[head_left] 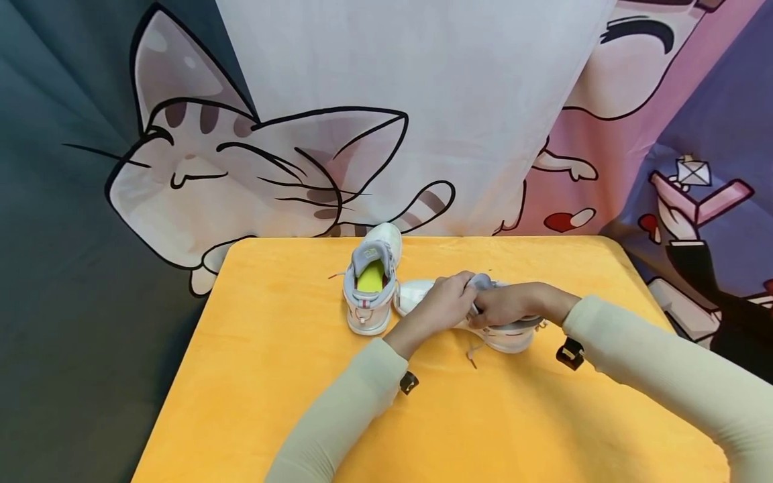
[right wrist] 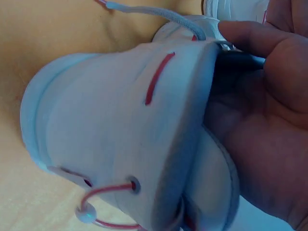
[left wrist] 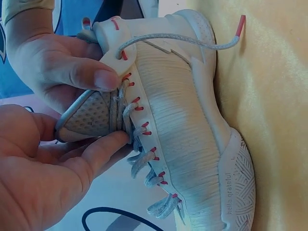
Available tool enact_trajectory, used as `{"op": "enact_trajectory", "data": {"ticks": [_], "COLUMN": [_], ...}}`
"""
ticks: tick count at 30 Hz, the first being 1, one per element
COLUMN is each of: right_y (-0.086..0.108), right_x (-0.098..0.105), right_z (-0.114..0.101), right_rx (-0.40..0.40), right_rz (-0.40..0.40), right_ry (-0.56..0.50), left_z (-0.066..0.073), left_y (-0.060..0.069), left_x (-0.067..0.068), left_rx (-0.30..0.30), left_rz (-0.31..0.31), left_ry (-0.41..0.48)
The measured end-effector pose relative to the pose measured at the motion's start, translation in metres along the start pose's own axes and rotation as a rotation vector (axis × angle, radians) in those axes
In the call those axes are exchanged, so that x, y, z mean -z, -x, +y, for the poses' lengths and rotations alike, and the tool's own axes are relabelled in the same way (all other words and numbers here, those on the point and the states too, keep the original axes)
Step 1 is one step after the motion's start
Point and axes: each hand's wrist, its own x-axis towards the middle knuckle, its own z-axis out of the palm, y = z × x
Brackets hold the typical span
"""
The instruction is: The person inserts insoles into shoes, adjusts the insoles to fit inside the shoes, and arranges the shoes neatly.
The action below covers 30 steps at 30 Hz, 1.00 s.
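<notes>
A white sneaker point(head_left: 510, 339) with grey laces point(left wrist: 140, 161) and red stitching stands on the yellow table, its toe toward the left. My left hand point(head_left: 443, 302) pinches the padded grey tongue point(left wrist: 91, 113) between thumb and fingers. At the shoe's opening is my right hand point(head_left: 507, 305); its thumb lies over the collar edge by the top eyelet, and its fingers reach inside, where the fingertips are hidden. One loose lace end hangs down the shoe's side. The heel point(right wrist: 106, 130) carries a red elastic loop with a bead.
Left of the held shoe stands its mate, a second white sneaker point(head_left: 368, 318) with a yellow-green insole, toe pointing away. The two shoes are close together. The yellow-covered table point(head_left: 290, 376) ends at a cartoon-printed cloth backdrop point(head_left: 423, 80).
</notes>
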Motion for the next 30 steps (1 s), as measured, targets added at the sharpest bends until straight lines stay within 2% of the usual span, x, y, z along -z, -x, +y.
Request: {"op": "enact_trajectory", "data": {"ticks": [3, 6, 10, 19, 24, 30], "right_y": [0.007, 0.015, 0.021, 0.007, 0.0, 0.004], "right_x": [0.005, 0.013, 0.019, 0.009, 0.008, 0.013], "right_z": [-0.001, -0.003, -0.003, 0.006, 0.009, 0.01], "right_rx": [-0.01, -0.011, -0.025, -0.147, -0.169, -0.1], "right_rz": [-0.043, -0.078, -0.096, -0.084, -0.066, -0.084], "right_ry": [0.003, 0.058, 0.099, 0.055, 0.037, 0.0], "left_z": [0.0, 0.0, -0.001, -0.001, -0.002, -0.002], "left_y": [0.0, -0.001, -0.001, -0.003, -0.002, -0.002], "left_x": [-0.001, -0.001, -0.001, -0.001, -0.001, -0.001], "left_rx": [0.002, 0.007, 0.018, 0.043, 0.017, 0.005], "left_rz": [-0.008, -0.02, -0.024, -0.036, -0.024, -0.026], "left_ry": [0.006, 0.013, 0.012, 0.015, 0.012, 0.028]}}
